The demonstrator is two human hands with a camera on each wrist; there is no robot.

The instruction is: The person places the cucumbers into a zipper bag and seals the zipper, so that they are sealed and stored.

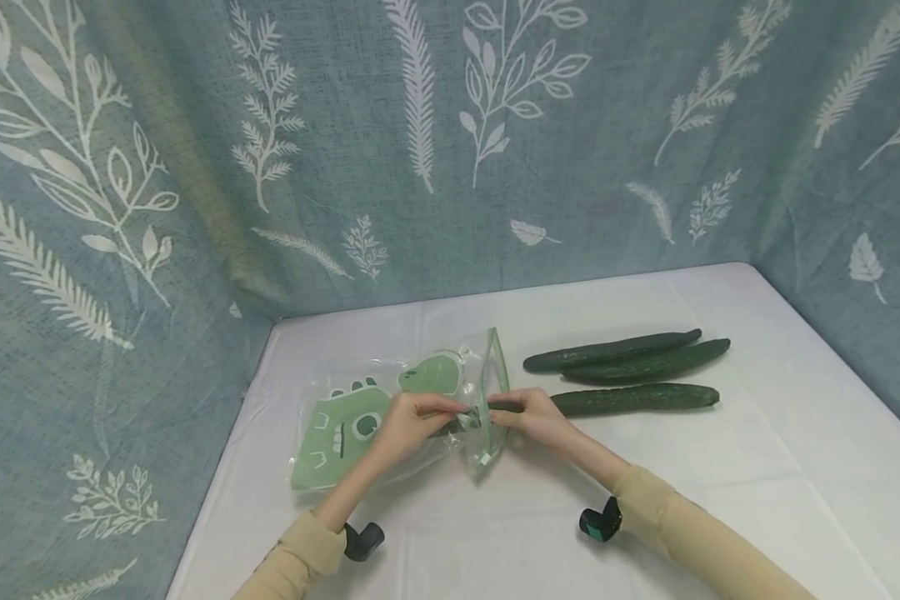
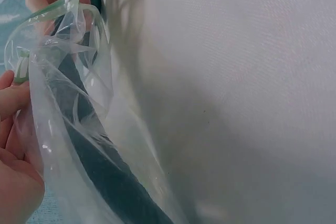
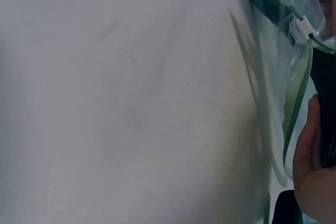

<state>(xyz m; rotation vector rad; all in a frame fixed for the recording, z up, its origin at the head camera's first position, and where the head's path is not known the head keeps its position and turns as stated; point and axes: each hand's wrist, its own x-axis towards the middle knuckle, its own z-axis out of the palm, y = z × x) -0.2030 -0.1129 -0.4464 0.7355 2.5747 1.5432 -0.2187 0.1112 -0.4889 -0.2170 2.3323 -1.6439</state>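
Note:
A clear zip bag (image 1: 322, 433) with green cartoon prints lies on the table, its green-edged mouth (image 1: 501, 358) facing right. A dark green cucumber (image 2: 105, 166) reaches through that mouth into the bag. My left hand (image 1: 408, 425) pinches the bag's film near the opening. With its fingers and thumb around the cucumber's outer end, my right hand (image 1: 536, 417) stands just outside the mouth. A white slider (image 3: 303, 29) shows on the bag's zip edge. Part of the cucumber is hidden by the hands and the prints.
Right of the bag, one cucumber (image 1: 637, 400) lies just beyond my right hand. Two more, an upper cucumber (image 1: 615, 350) and a lower cucumber (image 1: 652, 364), lie touching behind it. A white cloth (image 1: 480, 542) covers the table; a patterned curtain (image 1: 450, 233) hangs around it.

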